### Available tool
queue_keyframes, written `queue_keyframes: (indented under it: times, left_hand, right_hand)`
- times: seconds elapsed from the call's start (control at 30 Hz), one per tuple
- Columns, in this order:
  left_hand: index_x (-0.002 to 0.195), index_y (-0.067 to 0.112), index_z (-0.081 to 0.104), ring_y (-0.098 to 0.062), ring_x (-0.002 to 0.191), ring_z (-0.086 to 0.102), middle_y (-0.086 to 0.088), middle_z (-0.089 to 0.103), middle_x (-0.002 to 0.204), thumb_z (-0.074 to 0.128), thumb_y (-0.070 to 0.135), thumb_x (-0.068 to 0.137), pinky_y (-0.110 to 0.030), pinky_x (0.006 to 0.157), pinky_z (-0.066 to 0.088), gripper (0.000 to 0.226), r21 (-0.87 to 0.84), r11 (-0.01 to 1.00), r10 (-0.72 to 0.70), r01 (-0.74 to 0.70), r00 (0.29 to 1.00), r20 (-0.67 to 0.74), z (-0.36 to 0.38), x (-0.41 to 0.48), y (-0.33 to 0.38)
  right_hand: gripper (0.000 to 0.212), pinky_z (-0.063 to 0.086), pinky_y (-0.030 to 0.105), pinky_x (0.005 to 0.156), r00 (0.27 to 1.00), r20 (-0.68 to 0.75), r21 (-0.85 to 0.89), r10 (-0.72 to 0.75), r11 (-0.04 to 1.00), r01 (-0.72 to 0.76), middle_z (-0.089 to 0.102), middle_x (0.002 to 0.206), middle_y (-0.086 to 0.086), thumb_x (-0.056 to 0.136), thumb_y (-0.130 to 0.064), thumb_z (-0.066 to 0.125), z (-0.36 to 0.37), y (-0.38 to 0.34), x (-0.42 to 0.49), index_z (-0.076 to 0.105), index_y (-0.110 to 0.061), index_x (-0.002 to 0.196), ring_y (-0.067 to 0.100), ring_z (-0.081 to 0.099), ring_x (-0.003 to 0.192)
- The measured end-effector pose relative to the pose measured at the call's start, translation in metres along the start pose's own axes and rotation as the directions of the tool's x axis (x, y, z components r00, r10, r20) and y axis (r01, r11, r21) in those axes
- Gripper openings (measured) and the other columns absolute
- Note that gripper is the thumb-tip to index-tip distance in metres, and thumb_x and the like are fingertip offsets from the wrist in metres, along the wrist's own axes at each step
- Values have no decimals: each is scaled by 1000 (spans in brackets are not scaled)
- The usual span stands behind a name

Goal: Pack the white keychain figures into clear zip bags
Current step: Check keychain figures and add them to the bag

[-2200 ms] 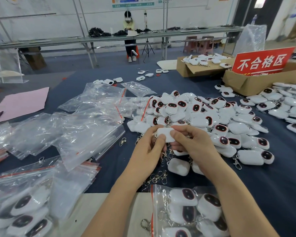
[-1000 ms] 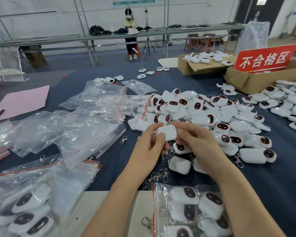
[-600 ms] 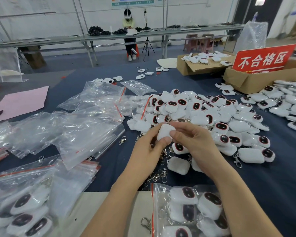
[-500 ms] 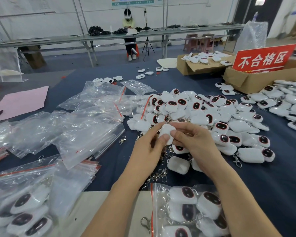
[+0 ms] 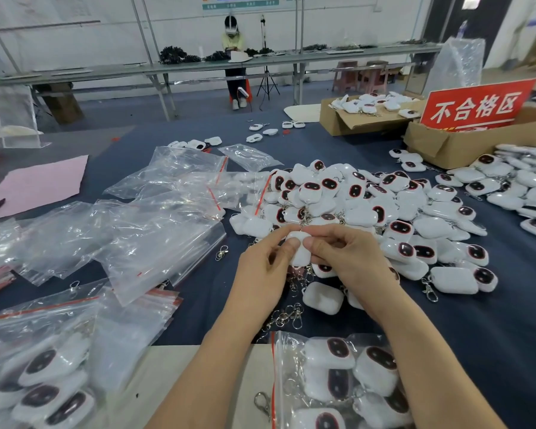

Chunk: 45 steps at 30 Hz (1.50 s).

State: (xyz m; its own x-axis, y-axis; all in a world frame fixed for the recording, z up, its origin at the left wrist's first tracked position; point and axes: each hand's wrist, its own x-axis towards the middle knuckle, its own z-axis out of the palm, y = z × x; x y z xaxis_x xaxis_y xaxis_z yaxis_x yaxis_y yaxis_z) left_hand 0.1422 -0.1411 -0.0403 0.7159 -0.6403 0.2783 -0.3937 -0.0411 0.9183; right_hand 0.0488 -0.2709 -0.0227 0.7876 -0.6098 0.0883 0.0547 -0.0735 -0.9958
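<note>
Both hands meet over the blue table and hold one white keychain figure (image 5: pixel 300 253) upright between them. My left hand (image 5: pixel 265 270) pinches its left side and my right hand (image 5: pixel 348 258) pinches its right side and top. A big pile of white figures (image 5: pixel 369 209) with dark red faces lies just behind. Several empty clear zip bags (image 5: pixel 155 236) with red seals lie to the left. A filled zip bag (image 5: pixel 347 379) sits near the front edge, under my right forearm. Another filled zip bag (image 5: pixel 44 376) lies at front left.
Loose metal clasps (image 5: pixel 287 315) lie below my hands. Two cardboard boxes (image 5: pixel 443 147) and a red sign (image 5: pixel 477 103) stand at back right. More figures (image 5: pixel 520 184) spread along the right edge. A pink sheet (image 5: pixel 41 184) lies at left. A person sits at a far bench (image 5: pixel 234 57).
The figure in my hands has been turned from lying flat to standing on end. Both hands stay in the same spot.
</note>
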Motion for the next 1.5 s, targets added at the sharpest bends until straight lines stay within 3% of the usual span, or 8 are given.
queue_keyframes:
  times: [0.13,0.27,0.47,0.6,0.8,1.07,1.3,1.5]
  left_hand:
    - [121,39,69,-5,74,68,12,70,81,55,38,103,-14,67,45,23,-6,997,-73,73,994,-77,1,0,-1]
    - [128,33,65,-14,88,74,8,73,98,51,40,104,-28,84,53,29,-2,995,-100,100,994,-42,-1,0,1]
    - [142,34,48,-2,81,69,4,74,90,51,37,104,-11,75,48,39,33,999,-41,38,995,95,-2,-4,4]
    - [138,31,55,-20,86,72,-2,76,92,50,27,106,-34,86,55,32,20,999,-32,31,995,96,-3,-3,5]
    - [111,38,68,-8,66,66,-5,74,82,44,22,109,-16,68,51,29,-48,999,-3,5,999,37,-5,-4,9]
    - [104,39,67,-7,64,63,-2,74,81,46,20,109,-10,66,47,29,-22,1000,17,-17,1000,25,-3,-4,12]
    - [111,29,71,-10,79,69,4,76,86,44,34,109,-29,80,53,28,-101,992,-76,76,997,0,-1,-8,15]
    - [91,26,80,-13,77,63,2,70,85,63,69,84,-24,73,52,47,-418,847,-214,329,930,297,-14,-14,39]
  right_hand:
    - [22,60,32,80,997,61,-106,-49,993,56,72,84,-9,87,-25,77,3,4,1,75,-42,101,8,70,73]
    - [30,57,24,73,993,106,-162,-47,985,64,73,78,-11,85,-27,78,2,3,1,69,-45,106,6,70,67]
    - [28,53,15,58,997,83,7,4,1000,-4,74,69,5,90,-8,73,2,0,-1,71,-26,111,14,72,61]
    - [25,53,17,59,998,55,-3,15,1000,-15,72,66,3,89,-10,73,2,2,1,73,-32,102,13,68,60]
    - [21,53,20,55,999,20,-29,26,999,-26,65,57,0,92,-10,70,4,7,4,74,-30,94,10,61,52]
    - [18,50,20,50,999,-30,-16,29,999,-29,60,53,-5,95,-7,65,6,4,5,73,-22,89,7,56,47]
    - [16,51,20,55,999,-4,-11,-42,999,42,62,62,1,97,-10,62,7,-4,-2,73,-22,93,10,62,53]
    - [20,59,25,64,974,41,9,-222,975,221,71,81,-6,96,-7,63,-1,-35,-14,72,-25,95,11,66,65]
